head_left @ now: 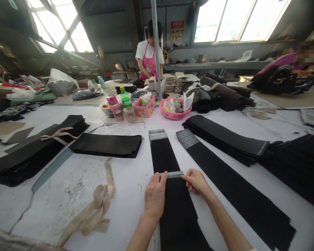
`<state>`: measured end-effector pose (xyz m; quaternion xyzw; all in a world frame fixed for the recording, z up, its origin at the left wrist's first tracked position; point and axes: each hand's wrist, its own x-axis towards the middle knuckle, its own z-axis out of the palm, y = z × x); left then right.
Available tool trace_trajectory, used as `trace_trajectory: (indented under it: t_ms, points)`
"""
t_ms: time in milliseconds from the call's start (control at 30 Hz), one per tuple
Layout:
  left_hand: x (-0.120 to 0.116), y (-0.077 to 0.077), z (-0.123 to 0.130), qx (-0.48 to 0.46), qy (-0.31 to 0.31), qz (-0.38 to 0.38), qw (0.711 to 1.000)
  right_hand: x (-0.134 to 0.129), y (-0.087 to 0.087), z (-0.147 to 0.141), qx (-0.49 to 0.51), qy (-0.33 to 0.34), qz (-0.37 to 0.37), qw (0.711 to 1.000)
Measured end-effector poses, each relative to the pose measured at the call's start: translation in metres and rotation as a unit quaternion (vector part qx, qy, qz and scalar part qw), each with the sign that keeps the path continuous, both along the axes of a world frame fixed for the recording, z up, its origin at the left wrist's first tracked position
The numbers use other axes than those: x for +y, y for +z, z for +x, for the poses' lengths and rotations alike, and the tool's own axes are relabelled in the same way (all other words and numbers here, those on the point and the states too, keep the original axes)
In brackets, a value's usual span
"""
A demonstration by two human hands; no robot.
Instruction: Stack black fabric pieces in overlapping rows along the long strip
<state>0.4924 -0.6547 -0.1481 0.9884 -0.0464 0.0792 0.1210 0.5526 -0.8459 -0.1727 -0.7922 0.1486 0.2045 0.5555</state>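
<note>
the left hand (pixel 155 196) and the right hand (pixel 196 182) work at the two sides of a long black strip (pixel 179 212) that lies flat on the white table (pixel 131 195) and runs toward the wearer. the left fingers are curled close together, with the tips against the left end of a narrow grey band (pixel 174 174) that crosses the strip; whether they pinch it or only press on it, i cannot tell. the right thumb and forefinger are closed on the band's other end, the remaining fingers bent in beneath. just beyond both sets of fingertips, more black material (pixel 164 153) stretches away to a grey striped end. to the right of the right fingers lie slanting black strips (pixel 230 181) with a grey patterned end, and farther out a thick black stack (pixel 225 134). to the left of the left fingers a loose beige ribbon (pixel 99 202) curls on the table; beyond it sit a short black stack (pixel 107 143) and a black bundle (pixel 39 150) tied with a pale band (pixel 59 134). well ahead of the fingers stand a green bottle (pixel 126 98), a pink box (pixel 144 109) and a pink basin (pixel 172 115), with a person in a pink apron (pixel 150 64) behind them.
</note>
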Motion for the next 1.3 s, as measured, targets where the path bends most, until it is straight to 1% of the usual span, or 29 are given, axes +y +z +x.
trace_trajectory:
  t_ms: [67,100,167,267,433,533,633,800,900,967,1033,1067,1100,1133,1167,1233,1300]
  points:
    - [-0.003,0.003,0.001,-0.020,-0.092,0.045,0.995,0.000,0.001,0.000,0.003,0.000,0.008,1.000]
    - [-0.003,0.003,0.001,-0.022,-0.120,0.061,0.991,0.000,0.002,0.000,0.005,0.001,0.011,1.000]
    - [-0.003,0.002,0.002,-0.019,-0.138,0.089,0.986,0.000,0.005,0.001,0.011,0.001,0.020,1.000]
    - [-0.003,-0.001,0.001,-0.015,-0.134,0.109,0.985,-0.001,0.009,0.001,0.022,0.003,0.035,0.999]
    - [-0.002,-0.004,-0.002,-0.012,-0.125,0.103,0.987,-0.006,0.014,-0.001,0.024,-0.001,0.058,0.998]
    - [-0.001,-0.005,-0.002,-0.015,-0.123,0.093,0.988,-0.010,0.015,-0.005,0.007,-0.019,0.059,0.998]
    - [0.000,-0.006,-0.003,-0.021,-0.121,0.086,0.989,-0.010,0.012,-0.009,-0.016,-0.015,0.051,0.998]
    - [0.001,-0.007,-0.003,-0.032,-0.121,0.078,0.989,-0.004,-0.003,-0.009,-0.055,0.010,0.000,0.998]
    - [0.002,-0.008,-0.004,-0.036,-0.119,0.070,0.990,-0.005,-0.010,-0.005,-0.065,0.024,-0.038,0.997]
    - [0.004,-0.008,-0.006,-0.034,-0.117,0.057,0.991,-0.008,-0.009,-0.003,-0.066,0.028,-0.058,0.996]
    - [0.006,-0.008,-0.008,-0.032,-0.116,0.041,0.992,-0.009,-0.003,-0.004,-0.069,0.025,-0.076,0.994]
    - [0.007,-0.009,-0.009,-0.032,-0.115,0.033,0.992,-0.008,0.002,-0.005,-0.088,0.026,-0.099,0.991]
    - [0.008,-0.009,-0.010,-0.032,-0.114,0.026,0.993,-0.006,0.008,-0.006,-0.123,0.032,-0.132,0.983]
    - [0.008,-0.010,-0.011,-0.035,-0.112,0.022,0.993,-0.003,0.014,-0.008,-0.173,0.050,-0.171,0.969]
    - [0.009,-0.012,-0.012,-0.039,-0.113,0.019,0.993,0.002,0.020,-0.009,-0.233,0.080,-0.211,0.946]
    - [0.009,-0.015,-0.013,-0.051,-0.112,0.011,0.992,0.014,0.030,-0.009,-0.342,0.161,-0.274,0.885]
    - [0.009,-0.018,-0.014,-0.061,-0.097,0.000,0.993,0.026,0.034,-0.006,-0.392,0.231,-0.306,0.836]
